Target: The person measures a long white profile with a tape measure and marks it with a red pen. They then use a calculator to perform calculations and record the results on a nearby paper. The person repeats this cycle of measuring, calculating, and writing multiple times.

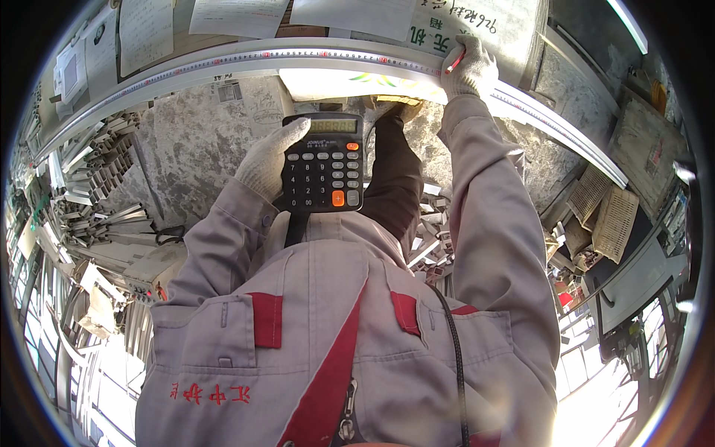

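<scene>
My left hand (265,162), in a pale knitted glove, grips a black calculator (328,173) by its left side, keys facing up, in front of my body. My right hand (474,74), gloved as well, is closed around a slim red pen (455,62) at the far side. It rests on a long white metal profile (555,125), which crosses the view from left to right. Along the profile runs a white measuring tape (296,54) with black and red marks; its part under my right hand is hidden.
Cut metal profiles (97,167) lie in stacks on the left. Papers (238,16) cover the far surface. On the right are woven baskets (615,223) and a flat grey board (646,153). A grey slab (197,141) lies below the profile.
</scene>
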`<state>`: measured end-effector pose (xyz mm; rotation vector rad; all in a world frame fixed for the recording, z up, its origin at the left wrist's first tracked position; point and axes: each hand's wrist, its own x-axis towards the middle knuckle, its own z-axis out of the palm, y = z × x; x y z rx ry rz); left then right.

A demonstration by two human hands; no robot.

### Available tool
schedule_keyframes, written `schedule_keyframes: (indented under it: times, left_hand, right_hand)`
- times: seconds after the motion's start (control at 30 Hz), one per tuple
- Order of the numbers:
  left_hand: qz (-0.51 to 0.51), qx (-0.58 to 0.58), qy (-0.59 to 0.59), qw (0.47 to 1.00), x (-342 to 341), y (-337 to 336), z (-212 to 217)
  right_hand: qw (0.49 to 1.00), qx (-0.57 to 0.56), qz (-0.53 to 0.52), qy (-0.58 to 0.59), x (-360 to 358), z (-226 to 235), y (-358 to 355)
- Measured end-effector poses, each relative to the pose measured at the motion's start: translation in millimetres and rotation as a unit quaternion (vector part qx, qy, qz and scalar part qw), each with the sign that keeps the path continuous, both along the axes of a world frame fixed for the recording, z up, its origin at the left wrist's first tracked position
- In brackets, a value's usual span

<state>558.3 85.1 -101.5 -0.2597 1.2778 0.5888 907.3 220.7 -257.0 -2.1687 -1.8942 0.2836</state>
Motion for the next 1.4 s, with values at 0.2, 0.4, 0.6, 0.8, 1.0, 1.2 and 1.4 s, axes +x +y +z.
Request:
schedule_keyframes:
  times: [0.2,0.4,0.6,0.8,1.0,1.2,1.4]
  left_hand:
    - [-0.018,-0.005,-0.020,1.000,6,4,14]
    - [-0.048,0.003,0.008,0.999,9,5,10]
    - [-0.043,0.007,0.005,0.999,5,3,10]
    - [-0.039,0.005,0.003,0.999,5,3,6]
    - [-0.072,0.034,-0.027,0.996,4,6,9]
    - [-0.098,0.012,-0.065,0.993,5,8,12]
    - [-0.109,0.020,-0.131,0.985,3,0,11]
  right_hand:
    - [0.999,0.034,0.008,0.000,1,-4,1]
    - [0.999,0.048,0.008,0.012,1,-4,0]
    - [1.000,0.030,0.009,0.001,2,-3,0]
    - [1.000,0.025,0.005,-0.002,-1,2,0]
    - [0.999,0.031,0.006,0.007,-1,2,-1]
    - [0.999,0.044,0.011,0.009,2,-5,0]
    - [1.000,0.025,0.009,-0.003,2,-4,0]
